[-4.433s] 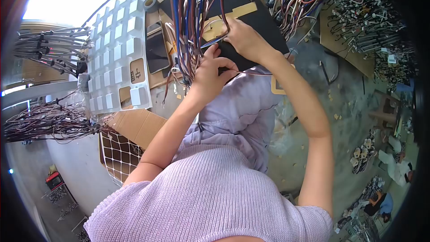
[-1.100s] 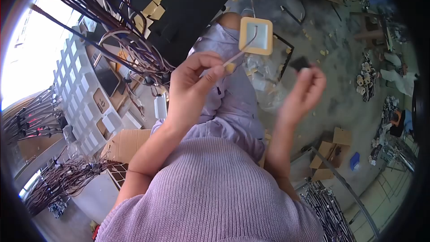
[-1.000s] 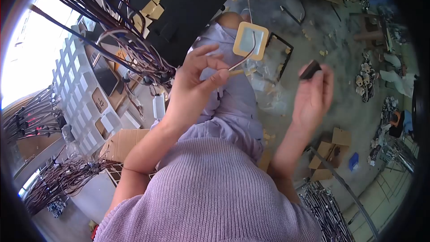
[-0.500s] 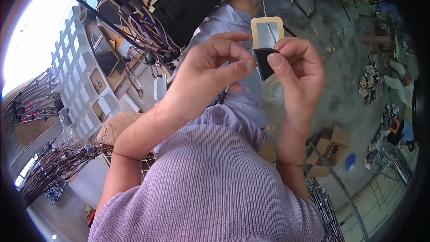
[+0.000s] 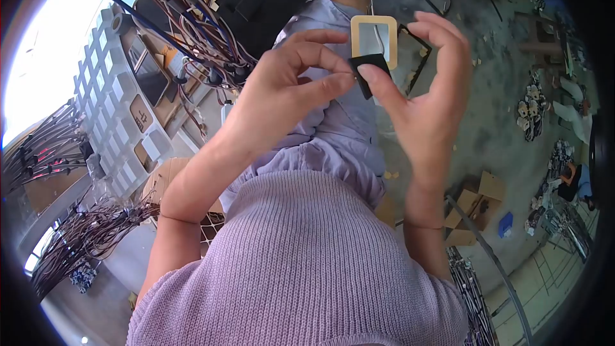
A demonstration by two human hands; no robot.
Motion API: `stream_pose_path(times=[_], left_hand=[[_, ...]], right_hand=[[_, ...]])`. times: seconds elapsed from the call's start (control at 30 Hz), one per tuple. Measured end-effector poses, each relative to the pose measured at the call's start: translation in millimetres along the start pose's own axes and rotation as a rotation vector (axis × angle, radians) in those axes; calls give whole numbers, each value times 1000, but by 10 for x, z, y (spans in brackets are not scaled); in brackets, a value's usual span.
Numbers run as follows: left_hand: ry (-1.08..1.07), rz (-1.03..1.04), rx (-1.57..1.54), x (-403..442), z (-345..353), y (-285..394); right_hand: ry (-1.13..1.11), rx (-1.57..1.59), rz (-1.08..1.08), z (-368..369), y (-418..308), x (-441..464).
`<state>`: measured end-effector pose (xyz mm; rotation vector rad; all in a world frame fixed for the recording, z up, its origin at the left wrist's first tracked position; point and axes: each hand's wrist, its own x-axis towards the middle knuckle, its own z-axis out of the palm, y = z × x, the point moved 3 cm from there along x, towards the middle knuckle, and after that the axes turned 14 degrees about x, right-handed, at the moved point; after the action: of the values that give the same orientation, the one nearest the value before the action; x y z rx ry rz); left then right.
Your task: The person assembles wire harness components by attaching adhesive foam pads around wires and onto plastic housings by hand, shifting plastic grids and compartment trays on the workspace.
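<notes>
A small black pad (image 5: pixel 370 69) hangs between my two hands, in front of the lower edge of a cream-rimmed square frame (image 5: pixel 392 41) with a pale centre and a wire across it. My left hand (image 5: pixel 301 74) pinches the pad's left edge between thumb and finger, its other fingers raised. My right hand (image 5: pixel 426 86) has its thumb on the face of the pad, while its fingers are spread upward, away from the thumb. Whatever lies behind the pad is hidden.
Bundled wires (image 5: pixel 192 16) hang at upper left beside a black board (image 5: pixel 275 0). A white tray of square pockets (image 5: pixel 109 102) leans at the left. An open cardboard box (image 5: pixel 490 186) and a blue item (image 5: pixel 505 225) lie lower right. A person (image 5: pixel 583 182) sits at far right.
The black pad, earlier in my right hand away from the left, has come to my left fingertips. Since half a second ago, my right fingers have lifted and spread.
</notes>
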<state>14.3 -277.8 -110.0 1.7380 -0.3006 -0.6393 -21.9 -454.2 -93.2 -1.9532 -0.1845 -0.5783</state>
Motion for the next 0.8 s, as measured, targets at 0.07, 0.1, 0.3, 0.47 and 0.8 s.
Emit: stream_pose_path(times=[0.07,0.1,0.3,0.47,0.8], left_hand=[[-61,33,-77,18,-42,-5],[-92,49,-115,18,-52,0],[75,9,-171,-68,-18,117],[199,368,177,-44,62,7],[384,224,475,-105,47,27]], right_hand=[[-92,482,184,34,84,6],[-100,554,236,47,116,-3],[-165,560,265,47,142,34],[-111,450,175,48,128,6],[-194,266,156,95,49,14]])
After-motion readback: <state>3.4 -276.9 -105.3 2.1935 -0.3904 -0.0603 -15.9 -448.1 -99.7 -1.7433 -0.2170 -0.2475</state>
